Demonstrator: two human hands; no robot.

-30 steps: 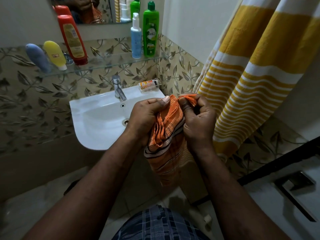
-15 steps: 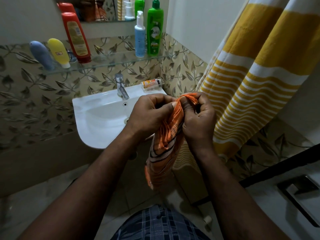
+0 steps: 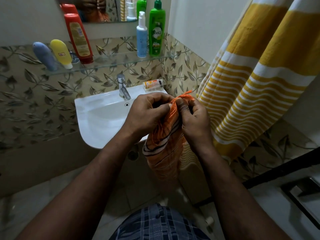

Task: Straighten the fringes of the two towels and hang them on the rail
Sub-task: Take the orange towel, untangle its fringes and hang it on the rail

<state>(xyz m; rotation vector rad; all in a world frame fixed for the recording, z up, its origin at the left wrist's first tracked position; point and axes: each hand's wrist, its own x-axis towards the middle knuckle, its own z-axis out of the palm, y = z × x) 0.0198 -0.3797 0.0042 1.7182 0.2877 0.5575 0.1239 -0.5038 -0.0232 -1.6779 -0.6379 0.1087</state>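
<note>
Both hands pinching the fringed edge of an orange striped towel (image 3: 162,149).
Left hand (image 3: 147,115) and right hand (image 3: 194,118) grip it beside the washbasin (image 3: 97,115); a yellow-striped towel (image 3: 259,87) hangs at right.

left hand (image 3: 147,113) pinching orange towel (image 3: 164,153) | right hand (image 3: 194,118) pinching it too | both forearms raised, converging

Both hands, left hand (image 3: 147,112) and right hand (image 3: 194,116), pinch the orange towel (image 3: 164,153); its fringe (image 3: 184,95) sticks up above the grip, cloth hanging below.
</note>
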